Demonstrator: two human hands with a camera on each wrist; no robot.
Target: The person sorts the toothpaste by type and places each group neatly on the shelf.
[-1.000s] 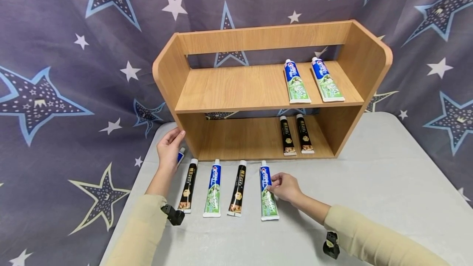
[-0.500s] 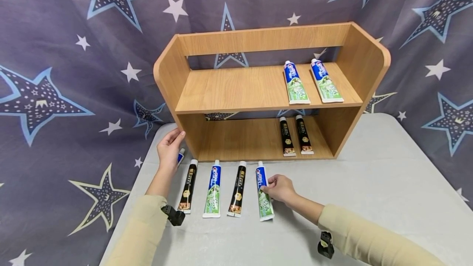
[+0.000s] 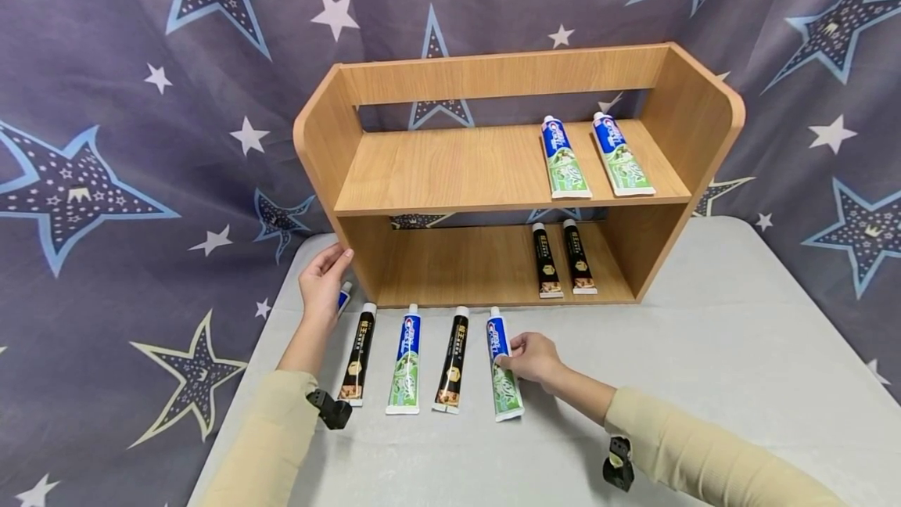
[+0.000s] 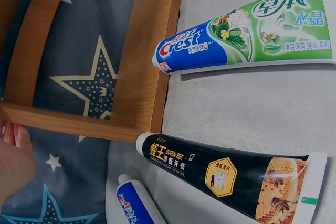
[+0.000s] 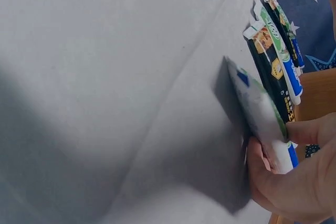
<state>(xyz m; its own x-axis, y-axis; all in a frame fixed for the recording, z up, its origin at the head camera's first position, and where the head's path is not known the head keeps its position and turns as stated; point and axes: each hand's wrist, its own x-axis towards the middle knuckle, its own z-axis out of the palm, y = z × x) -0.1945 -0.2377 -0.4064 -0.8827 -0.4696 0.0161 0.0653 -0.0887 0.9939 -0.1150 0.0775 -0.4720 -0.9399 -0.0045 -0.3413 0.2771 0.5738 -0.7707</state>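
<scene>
My right hand (image 3: 535, 358) pinches a blue-and-green toothpaste tube (image 3: 501, 382) between thumb and fingers. In the right wrist view this toothpaste tube (image 5: 265, 121) is tilted on its side over a shadow. My left hand (image 3: 322, 284) touches the left side panel of the wooden shelf (image 3: 493, 206) from outside; in the left wrist view my left hand's fingers (image 4: 18, 136) meet that panel's edge. Left of the pinched tube lie a black toothpaste tube (image 3: 453, 362), a green Crest tube (image 3: 404, 362) and another black tube (image 3: 357, 358). A blue-capped-end tube (image 3: 343, 298) is mostly hidden behind my left arm.
Two green Crest tubes (image 3: 565, 159) lie on the upper board at the right. Below them, two black tubes (image 3: 547, 260) lie on the lower board. A grey cloth (image 3: 732, 335) covers the table, and a starry curtain (image 3: 127, 178) hangs behind.
My right hand has moved slightly left with the green toothpaste tube, which now leans a little differently. My left hand has stayed at the shelf's side.
</scene>
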